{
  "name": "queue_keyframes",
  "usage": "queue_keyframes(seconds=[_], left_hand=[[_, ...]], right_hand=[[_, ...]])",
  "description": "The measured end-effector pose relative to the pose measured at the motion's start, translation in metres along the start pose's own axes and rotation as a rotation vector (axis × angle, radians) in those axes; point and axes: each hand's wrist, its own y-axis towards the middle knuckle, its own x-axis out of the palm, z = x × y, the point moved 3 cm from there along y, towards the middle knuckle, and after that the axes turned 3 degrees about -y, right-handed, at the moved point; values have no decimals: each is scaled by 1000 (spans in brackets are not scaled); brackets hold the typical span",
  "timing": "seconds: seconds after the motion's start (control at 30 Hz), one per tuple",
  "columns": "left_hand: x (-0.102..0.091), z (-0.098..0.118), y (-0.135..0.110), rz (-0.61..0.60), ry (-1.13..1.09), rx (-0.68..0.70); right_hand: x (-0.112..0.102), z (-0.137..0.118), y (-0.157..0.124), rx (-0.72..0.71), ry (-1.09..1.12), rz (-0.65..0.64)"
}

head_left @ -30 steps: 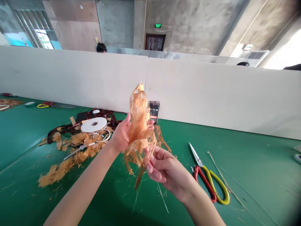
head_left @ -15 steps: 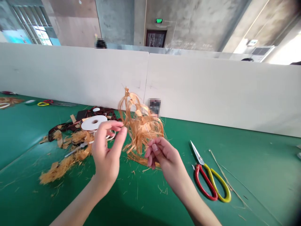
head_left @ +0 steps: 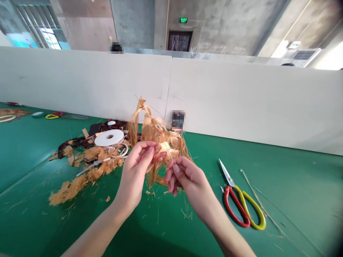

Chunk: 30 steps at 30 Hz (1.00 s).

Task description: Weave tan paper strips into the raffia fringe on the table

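A loose, looping bundle of orange-tan fibre strands (head_left: 146,119) rises between and beyond my hands, with flat folded pieces among its loops. My left hand (head_left: 138,164) is closed in a pinch at the left edge of a flat tan fibre strip (head_left: 164,147). Close by on the right, my right hand (head_left: 187,175) pinches a thin pale strand (head_left: 170,157) that runs up and left to that strip. Its other fingers are curled, and their tips are partly hidden. Scissors (head_left: 235,196) with one red and one yellow handle lie to the right of my right hand.
On the green table (head_left: 294,185), a white spool (head_left: 109,137), a white ring (head_left: 122,150) and tan fibre scraps (head_left: 72,189) lie at left. More scissors (head_left: 55,115) lie farther back. A white partition (head_left: 241,96) closes the far side; long stems (head_left: 254,194) lie at right.
My left hand has moved right, from apart to the flat strip near my right hand, and pinches there. My right hand keeps its pinch. The fibre bundle has shifted slightly.
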Motion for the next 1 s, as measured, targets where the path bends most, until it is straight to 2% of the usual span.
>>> queue_keyframes(seconds=[0.1,0.67,0.87,1.0], left_hand=[[0,-2,3,12,-35,-34],[1,0,10,110,5,64],[2,1,8,113,-22,3],[2,3,9,121,-18,-48]], right_hand=[[1,1,0,17,5,-20],[2,2,0,79,-120,-38],[2,3,-2,45,-229,2],[1,-1,-4,-1,-389,29]])
